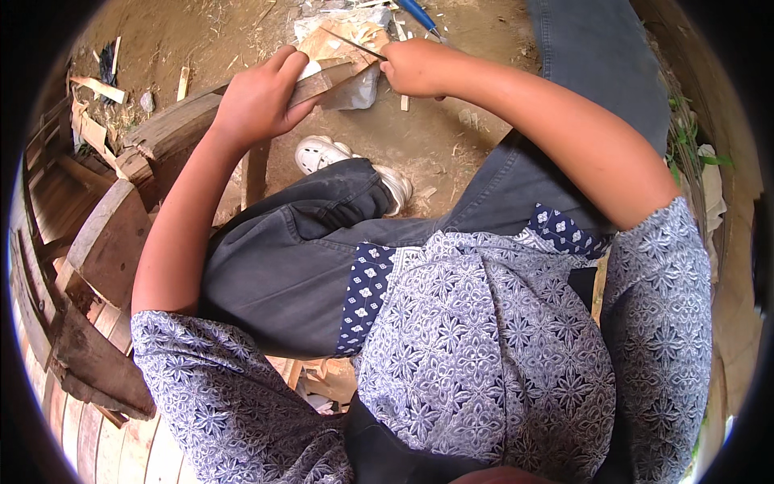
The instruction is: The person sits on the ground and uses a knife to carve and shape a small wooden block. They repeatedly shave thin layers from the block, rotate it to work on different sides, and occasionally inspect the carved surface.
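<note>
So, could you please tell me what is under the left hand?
The left hand presses on a wooden plank atop a wooden stool. The plank beneath the palm is hidden.

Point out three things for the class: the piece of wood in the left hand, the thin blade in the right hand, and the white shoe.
piece of wood [326, 81], head view, on its bare end past the fingers.
thin blade [355, 44], head view, mid-length.
white shoe [318, 153], head view, on its toe.
</note>
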The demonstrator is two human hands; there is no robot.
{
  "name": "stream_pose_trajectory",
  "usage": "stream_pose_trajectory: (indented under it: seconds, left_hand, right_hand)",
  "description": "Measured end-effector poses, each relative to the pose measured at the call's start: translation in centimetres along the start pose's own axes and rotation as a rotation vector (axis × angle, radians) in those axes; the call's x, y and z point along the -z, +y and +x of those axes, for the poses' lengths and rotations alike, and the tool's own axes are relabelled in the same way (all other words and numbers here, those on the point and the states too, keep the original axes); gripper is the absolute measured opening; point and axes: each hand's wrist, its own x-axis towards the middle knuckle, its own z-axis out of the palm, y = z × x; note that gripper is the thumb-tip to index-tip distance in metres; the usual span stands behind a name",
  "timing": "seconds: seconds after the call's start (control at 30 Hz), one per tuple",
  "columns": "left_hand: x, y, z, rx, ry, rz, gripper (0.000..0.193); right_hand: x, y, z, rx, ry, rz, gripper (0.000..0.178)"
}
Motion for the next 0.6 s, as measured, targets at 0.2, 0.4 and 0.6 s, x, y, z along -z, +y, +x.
stream_pose_trajectory:
  seconds: [0.2, 0.4, 0.6]
  left_hand:
    - [-0.2, 0.4, -0.3, -0.013, 0.034, 0.004, 0.045]
    - [-0.4, 0.1, 0.2, -0.044, 0.063, 0.006, 0.044]
    - [-0.2, -0.3, 0.2, -0.027, 0.062, 0.006, 0.045]
  right_hand:
    - [-2.3, -1.1, 0.0, 0.102, 0.032, -0.222, 0.027]
    - [-1.9, -3.1, 2.4, -0.073, -0.063, -0.288, 0.032]
    - [0.4, -2.6, -0.1, -0.031, -0.093, -0.086, 0.028]
